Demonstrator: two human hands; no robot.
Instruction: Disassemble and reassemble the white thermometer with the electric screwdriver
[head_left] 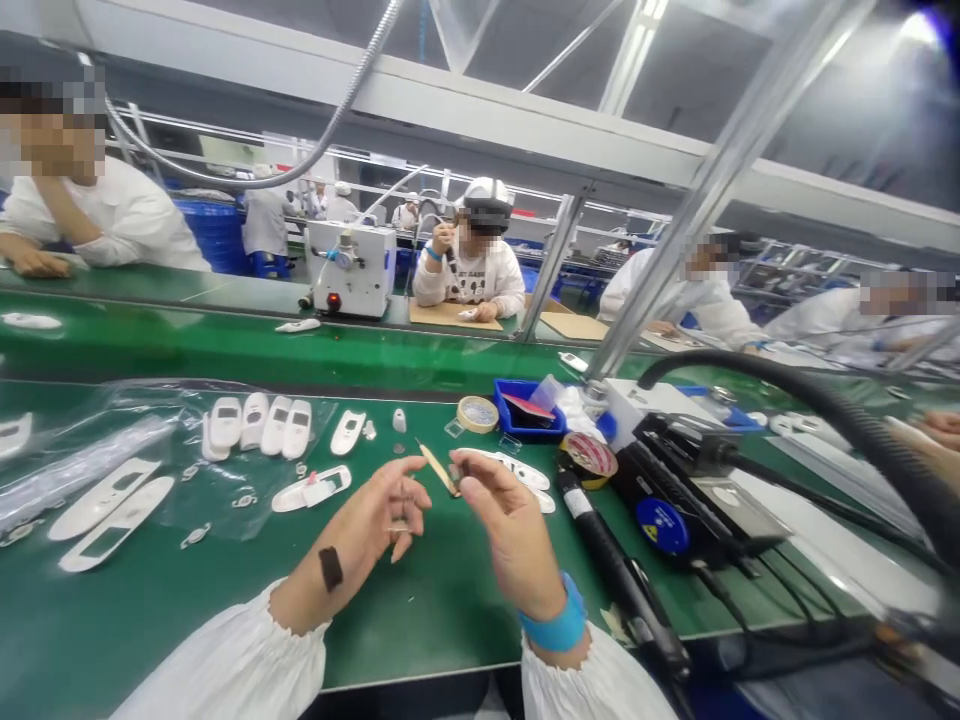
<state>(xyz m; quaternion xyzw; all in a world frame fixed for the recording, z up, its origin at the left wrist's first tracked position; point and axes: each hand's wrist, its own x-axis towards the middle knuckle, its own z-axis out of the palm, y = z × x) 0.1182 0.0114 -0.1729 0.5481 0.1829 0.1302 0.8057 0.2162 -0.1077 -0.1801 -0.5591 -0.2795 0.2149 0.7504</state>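
Note:
My left hand [382, 515] hovers over the green bench, its fingers loosely curled and apart. Something small and pale shows near its lower fingers, too indistinct to name. My right hand [514, 525] is closed in a pinch on a small greyish piece [455, 474], whose kind I cannot make out. Between the hands shows a thin yellow stick [436, 467] with a pointed tip; whether either hand touches it I cannot tell. White plastic housings [538, 478] lie behind my right hand, partly hidden. Left of my left hand is another white housing [313, 489] with a window.
On the left, several white casings [262, 425] and long shells [116, 522] lie on clear plastic film [217, 500]. Behind the hands are a tape roll [477, 413] and a blue tray [529, 425]. A black device [690, 490] stands right. Co-workers sit across the bench.

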